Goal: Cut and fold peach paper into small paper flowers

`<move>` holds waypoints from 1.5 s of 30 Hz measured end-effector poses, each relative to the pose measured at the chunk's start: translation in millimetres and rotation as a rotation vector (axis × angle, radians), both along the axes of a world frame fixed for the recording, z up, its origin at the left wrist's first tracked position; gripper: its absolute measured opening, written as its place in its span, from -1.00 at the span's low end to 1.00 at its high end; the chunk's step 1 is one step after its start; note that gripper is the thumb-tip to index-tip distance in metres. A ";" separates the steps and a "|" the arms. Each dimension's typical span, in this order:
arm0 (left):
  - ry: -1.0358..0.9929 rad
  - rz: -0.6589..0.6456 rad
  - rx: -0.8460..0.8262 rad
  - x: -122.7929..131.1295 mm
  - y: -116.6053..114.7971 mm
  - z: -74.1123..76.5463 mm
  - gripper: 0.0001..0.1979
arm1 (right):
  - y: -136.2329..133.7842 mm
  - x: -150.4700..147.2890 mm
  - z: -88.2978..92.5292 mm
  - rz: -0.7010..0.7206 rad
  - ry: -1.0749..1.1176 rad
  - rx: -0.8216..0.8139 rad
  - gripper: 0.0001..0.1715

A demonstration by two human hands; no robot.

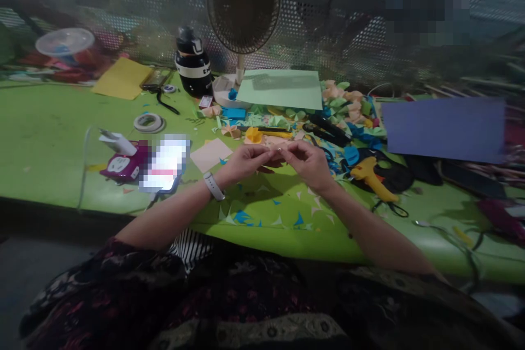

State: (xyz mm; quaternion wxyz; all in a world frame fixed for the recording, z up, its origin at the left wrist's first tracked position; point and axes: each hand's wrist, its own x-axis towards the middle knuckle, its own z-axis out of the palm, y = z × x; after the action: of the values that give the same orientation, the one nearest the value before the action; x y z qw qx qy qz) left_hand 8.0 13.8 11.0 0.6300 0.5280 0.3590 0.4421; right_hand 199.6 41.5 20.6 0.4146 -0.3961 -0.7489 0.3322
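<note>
Over the green table point(229, 202), my left hand point(246, 163) and my right hand point(308, 163) meet at their fingertips. Both are closed in a pinch on something tiny and pale between them, too small to name. A pink paper square point(211, 155) lies just left of my left hand. Past my fingers sit an orange paper flower point(254, 135) and a heap of cut paper pieces. Blue and pale paper scraps point(241, 216) are scattered beneath my wrists. To the right of my right hand rests a yellow glue gun point(375, 178).
A fan point(245, 3) and a black bottle point(193, 68) stand at the back. A green sheet point(283, 87) lies there too. On the left are a lit phone point(166, 164), a tape roll point(149, 122) and a white charger point(118, 143). A purple sheet point(445, 128) lies right.
</note>
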 end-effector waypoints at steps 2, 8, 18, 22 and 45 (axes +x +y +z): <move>-0.013 -0.009 0.005 0.4 0.9 -0.7 -0.67 | 1.0 0.3 -1.6 0.000 -0.007 -0.004 -0.58; -0.007 0.027 -0.025 0.4 2.8 -1.9 -0.73 | 2.9 -1.0 -1.4 -0.045 0.135 -0.100 -0.51; -0.023 -0.018 -0.076 -1.4 1.0 0.9 -0.64 | 4.6 -1.4 -0.9 0.024 0.102 -0.144 -0.51; 0.011 -0.033 -0.103 -2.0 -0.6 5.9 -0.69 | 3.2 -1.5 -3.2 0.006 0.072 -0.095 -0.52; -0.001 -0.035 -0.116 -1.1 0.1 5.8 -0.76 | 4.1 -0.5 -7.1 0.001 0.029 -0.029 -0.53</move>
State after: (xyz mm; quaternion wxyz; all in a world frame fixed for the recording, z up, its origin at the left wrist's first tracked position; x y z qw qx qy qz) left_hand 6.8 14.0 16.8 0.6672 0.4965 0.3744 0.4100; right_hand 199.1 45.6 13.4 0.4193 -0.3967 -0.7382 0.3490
